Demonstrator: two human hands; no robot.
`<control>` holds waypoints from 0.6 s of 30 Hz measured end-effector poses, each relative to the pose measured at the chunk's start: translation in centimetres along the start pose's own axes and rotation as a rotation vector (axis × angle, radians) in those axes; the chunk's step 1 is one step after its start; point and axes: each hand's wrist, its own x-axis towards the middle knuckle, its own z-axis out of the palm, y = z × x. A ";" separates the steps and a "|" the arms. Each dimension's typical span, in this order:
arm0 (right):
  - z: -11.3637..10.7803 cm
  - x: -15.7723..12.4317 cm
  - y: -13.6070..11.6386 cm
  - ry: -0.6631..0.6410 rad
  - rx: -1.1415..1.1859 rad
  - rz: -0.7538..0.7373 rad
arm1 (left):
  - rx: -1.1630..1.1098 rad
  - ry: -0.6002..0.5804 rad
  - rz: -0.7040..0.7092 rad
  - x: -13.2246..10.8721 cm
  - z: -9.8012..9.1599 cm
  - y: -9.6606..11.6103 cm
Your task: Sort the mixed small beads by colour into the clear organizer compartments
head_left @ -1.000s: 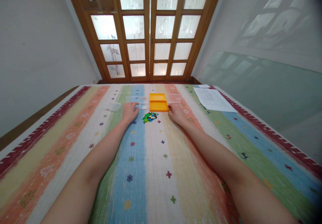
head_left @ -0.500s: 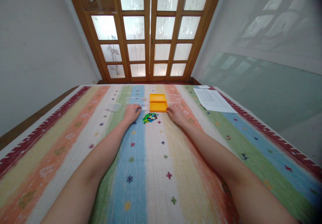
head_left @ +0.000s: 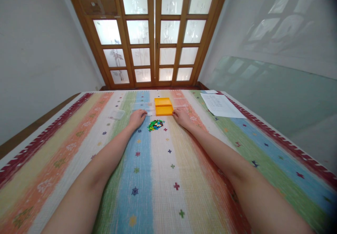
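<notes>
A yellow box (head_left: 163, 110) with two sections lies open toward the far side of the table. My right hand (head_left: 182, 117) has its fingertips closed on the near right corner of this box. To the left of the box my left hand (head_left: 137, 119) rests on the cloth with curled fingers, beside a clear plastic sheet or tray (head_left: 140, 105). Whether those fingers hold anything is too small to tell. A pile of small building bricks (head_left: 156, 125), green, blue, yellow, white and dark, lies between my hands, just nearer to me than the box.
A clear lid-like piece (head_left: 117, 114) lies left of my left hand. Printed paper sheets (head_left: 221, 105) lie at the far right. Striped cloth covers the table (head_left: 163, 178). Beyond its far edge stand wooden glazed doors (head_left: 155, 51).
The yellow box has shifted slightly away from me and turned a little, with my right hand at its corner. The gap to the brick pile is wider. My view has tilted slightly.
</notes>
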 end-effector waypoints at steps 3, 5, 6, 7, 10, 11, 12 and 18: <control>0.2 0.3 0.1 0.004 -0.011 0.006 | -0.007 0.002 0.001 0.1 0.1 -0.2; 0.3 0.2 0.1 0.010 -0.015 0.001 | -0.019 0.003 0.030 -0.1 0.2 -0.4; 0.3 0.2 0.1 0.011 -0.015 -0.001 | -0.023 0.003 0.041 -0.1 0.2 -0.5; 0.2 0.1 0.0 0.011 -0.015 -0.002 | -0.025 0.004 0.046 -0.2 0.2 -0.5; 0.1 -0.2 -0.1 0.007 -0.017 0.002 | -0.016 0.007 0.042 -0.2 0.3 -0.6; 0.1 -0.2 -0.2 0.008 -0.020 0.003 | -0.012 0.007 0.041 -0.1 0.3 -0.6; 0.0 -0.3 -0.3 0.010 -0.023 0.005 | -0.007 0.006 0.040 0.0 0.3 -0.7; 0.0 -0.5 -0.6 0.020 -0.036 0.004 | 0.023 0.010 0.041 0.2 0.2 -0.6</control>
